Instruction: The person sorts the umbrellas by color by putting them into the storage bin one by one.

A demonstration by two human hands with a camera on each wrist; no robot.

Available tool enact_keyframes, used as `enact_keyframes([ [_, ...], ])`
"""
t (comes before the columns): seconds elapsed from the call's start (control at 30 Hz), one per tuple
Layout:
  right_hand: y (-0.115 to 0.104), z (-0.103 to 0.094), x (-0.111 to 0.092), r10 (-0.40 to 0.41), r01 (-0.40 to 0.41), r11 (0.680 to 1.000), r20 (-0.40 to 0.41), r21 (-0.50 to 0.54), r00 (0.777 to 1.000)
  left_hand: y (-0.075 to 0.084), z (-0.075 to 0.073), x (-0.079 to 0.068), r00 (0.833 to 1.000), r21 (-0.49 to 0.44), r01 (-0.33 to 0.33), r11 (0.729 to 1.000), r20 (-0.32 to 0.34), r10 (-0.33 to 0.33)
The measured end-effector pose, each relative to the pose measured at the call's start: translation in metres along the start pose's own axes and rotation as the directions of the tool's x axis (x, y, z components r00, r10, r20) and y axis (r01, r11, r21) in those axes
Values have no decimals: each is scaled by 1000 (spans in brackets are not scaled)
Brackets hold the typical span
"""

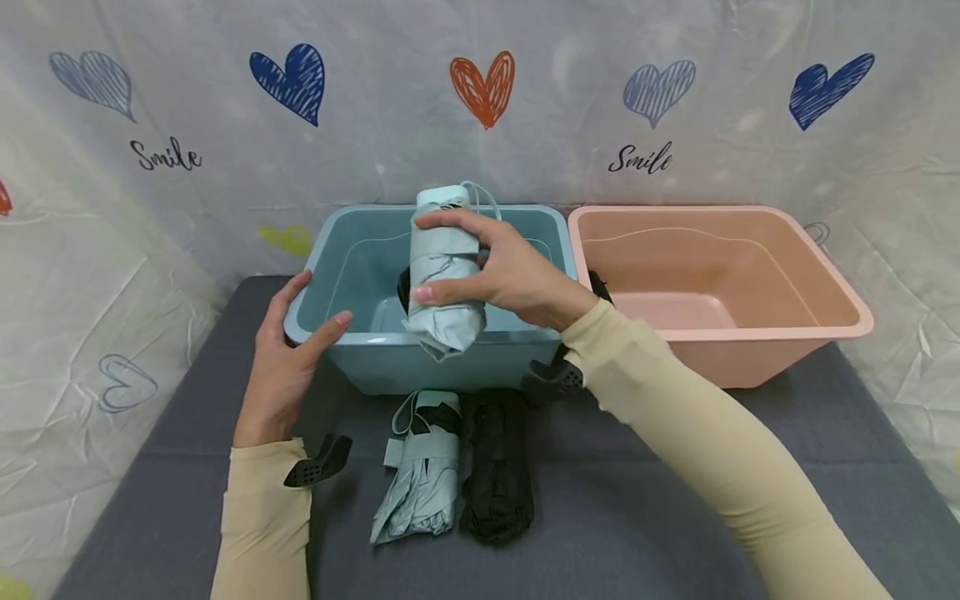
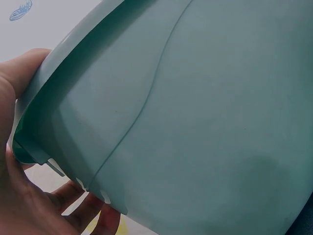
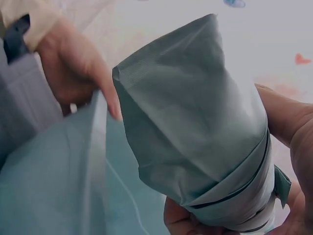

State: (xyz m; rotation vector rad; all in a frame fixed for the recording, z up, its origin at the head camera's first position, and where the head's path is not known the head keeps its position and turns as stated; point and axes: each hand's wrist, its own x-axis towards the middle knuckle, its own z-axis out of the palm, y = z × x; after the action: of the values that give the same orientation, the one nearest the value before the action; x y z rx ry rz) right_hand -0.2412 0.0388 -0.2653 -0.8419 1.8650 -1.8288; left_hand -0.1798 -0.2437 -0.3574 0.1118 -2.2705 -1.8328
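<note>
My right hand (image 1: 521, 271) grips a folded pale blue umbrella (image 1: 444, 265) above the near side of a blue plastic bin (image 1: 450, 362). Its wrist loop hangs at the top end, while the gathered cloth end points down towards me. In the right wrist view the wrapped umbrella (image 3: 181, 117) fills the middle, with fingers round it. At the bin's left corner my left hand (image 1: 285, 358) holds the rim, the thumb over the edge. The left wrist view shows the fingers against the bin's outer wall (image 2: 186, 122). Something black (image 1: 403, 289) shows partly behind the held umbrella.
Before the blue bin, a second pale blue folded umbrella (image 1: 423, 475) lies beside a black folded umbrella (image 1: 498, 475) on the dark grey cloth (image 1: 637, 508). A pink bin (image 1: 750, 358) stands at right, with a dark item (image 1: 600, 287) inside, partly hidden. Behind hangs a heart-patterned sheet (image 1: 562, 100).
</note>
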Motion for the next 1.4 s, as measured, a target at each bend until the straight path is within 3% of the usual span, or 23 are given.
enact_keyframes([
  [0.3, 12, 5, 69, 110, -113, 992, -48, -63, 993, 0, 0, 1, 1000, -17, 7, 1000, 0, -7],
  [0.57, 29, 16, 107, 185, -193, 958, -56, -212, 981, 1, 0, 2, 1000, -2, -8, 1000, 16, 8],
  [0.97, 41, 33, 131, 289, -289, 924, -39, -248, 957, 0, -2, 2, 1000, 67, -15, 998, 24, 14],
  [1.4, 48, 45, 141, 383, -369, 891, 3, -266, 924, 0, -2, 2, 999, 72, -14, 997, 45, 11],
])
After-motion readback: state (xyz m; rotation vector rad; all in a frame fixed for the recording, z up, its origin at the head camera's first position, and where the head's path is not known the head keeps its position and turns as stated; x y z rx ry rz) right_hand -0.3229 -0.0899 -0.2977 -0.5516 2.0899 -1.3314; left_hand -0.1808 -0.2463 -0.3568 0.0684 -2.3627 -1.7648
